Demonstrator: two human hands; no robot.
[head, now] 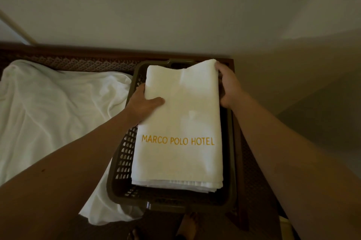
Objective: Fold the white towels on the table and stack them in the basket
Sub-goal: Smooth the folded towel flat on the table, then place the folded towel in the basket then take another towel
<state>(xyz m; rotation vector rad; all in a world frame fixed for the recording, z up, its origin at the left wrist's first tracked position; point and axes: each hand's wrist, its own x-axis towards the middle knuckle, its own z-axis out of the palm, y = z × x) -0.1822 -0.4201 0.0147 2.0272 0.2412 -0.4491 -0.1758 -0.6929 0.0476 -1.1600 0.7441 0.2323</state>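
Observation:
A folded white towel (pixel 179 122) with gold "MARCO POLO HOTEL" lettering lies lengthwise over the dark brown slotted basket (pixel 125 154) on the table's right part. My left hand (pixel 143 103) grips its left edge, thumb on top and fingers underneath. My right hand (pixel 227 85) grips the far right edge near the corner, fingers curled round it. The towel's near end shows several stacked layers. Whether it rests on the basket floor is hidden.
A loose, crumpled white towel (pixel 54 114) covers the dark wooden table (pixel 78 64) left of the basket and hangs over the near edge. A plain wall stands right behind the table. My bare feet (pixel 187 224) show below.

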